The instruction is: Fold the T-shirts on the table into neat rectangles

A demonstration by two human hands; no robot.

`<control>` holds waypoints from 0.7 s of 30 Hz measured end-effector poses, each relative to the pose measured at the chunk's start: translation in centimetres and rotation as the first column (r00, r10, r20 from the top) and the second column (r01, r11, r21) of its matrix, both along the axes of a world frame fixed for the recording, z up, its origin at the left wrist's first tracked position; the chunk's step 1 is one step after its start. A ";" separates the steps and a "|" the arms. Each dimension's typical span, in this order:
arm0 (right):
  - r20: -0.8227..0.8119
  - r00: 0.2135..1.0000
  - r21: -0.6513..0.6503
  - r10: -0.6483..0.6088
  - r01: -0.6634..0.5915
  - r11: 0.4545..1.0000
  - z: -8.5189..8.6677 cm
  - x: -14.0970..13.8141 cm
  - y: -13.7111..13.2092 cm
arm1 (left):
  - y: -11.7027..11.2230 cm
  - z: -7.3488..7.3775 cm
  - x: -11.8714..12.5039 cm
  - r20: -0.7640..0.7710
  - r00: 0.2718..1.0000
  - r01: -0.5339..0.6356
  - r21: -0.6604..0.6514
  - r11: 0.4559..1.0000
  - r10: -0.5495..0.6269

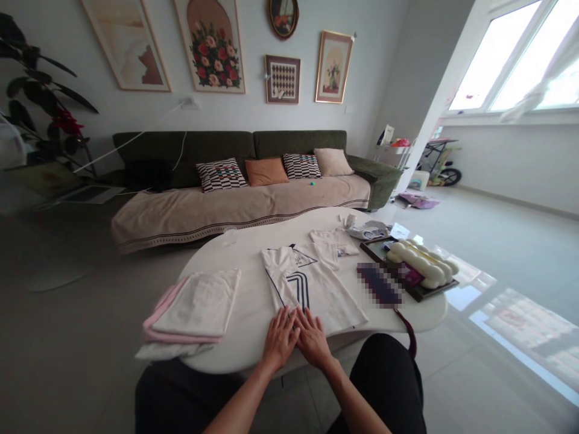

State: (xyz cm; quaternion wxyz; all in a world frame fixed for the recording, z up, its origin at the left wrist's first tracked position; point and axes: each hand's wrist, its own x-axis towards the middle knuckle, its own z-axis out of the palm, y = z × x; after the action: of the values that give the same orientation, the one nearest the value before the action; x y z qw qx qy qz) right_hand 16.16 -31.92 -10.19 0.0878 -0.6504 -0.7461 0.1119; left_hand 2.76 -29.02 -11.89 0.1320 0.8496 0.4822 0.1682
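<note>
A white shirt with a dark number 7 (312, 283) lies partly folded on the white oval table (253, 325). My left hand (279, 339) and my right hand (312, 337) lie flat side by side on the shirt's near edge, fingers stretched out and apart, holding nothing. A stack of folded white and pink clothes (194, 310) sits on the table to the left of my hands. Another small white garment (332, 240) lies beyond the shirt.
A dark tray (429, 289) with a cream bumpy cushion-like object (423, 260) stands at the table's right end, crumpled paper (368, 229) behind it. A green sofa with pillows (253, 175) stands beyond the table. A plant stands at the left, windows at the right.
</note>
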 end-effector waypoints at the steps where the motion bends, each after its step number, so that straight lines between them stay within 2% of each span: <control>1: 0.003 1.000 -0.012 -0.001 0.001 1.000 0.0 0.0 0.0 | 0.0 -0.2 0.0 -0.008 1.000 -0.002 0.014 1.000 0.002; 8: 0.007 1.000 -0.037 0.001 0.000 0.999 -0.5 0.3 0.3 | 0.3 -1.2 0.1 -0.040 0.999 -0.004 0.118 0.993 0.009; 16: -0.013 1.000 -0.020 -0.005 0.004 1.000 -1.4 0.4 0.4 | 0.0 -0.4 0.1 -0.051 0.999 -0.011 0.091 0.996 0.016; 21: -0.004 1.000 -0.006 0.003 -0.003 1.000 -1.2 0.4 0.3 | 0.0 -0.7 0.1 -0.044 0.999 -0.016 0.102 0.995 0.020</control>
State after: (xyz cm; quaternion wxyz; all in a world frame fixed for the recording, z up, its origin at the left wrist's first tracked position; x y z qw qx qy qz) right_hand 16.58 -31.59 -11.35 0.0872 -0.6493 -0.7467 0.1157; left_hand 2.87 -29.03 -12.56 0.0764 0.8543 0.4835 0.1747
